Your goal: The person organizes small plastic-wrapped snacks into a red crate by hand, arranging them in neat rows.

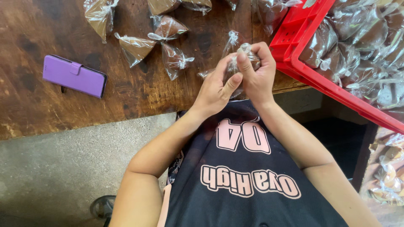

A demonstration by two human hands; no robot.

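Both hands, the left hand [216, 90] and the right hand [256, 71], pinch one little bag [235, 63] of brown stuff right over the table's [139, 92] near edge, so a slippy squeeze might drop it off or pop it.

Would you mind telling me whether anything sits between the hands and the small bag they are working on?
Nothing visible does: the left hand and right hand both grip the small clear bag directly, above the wooden table edge.
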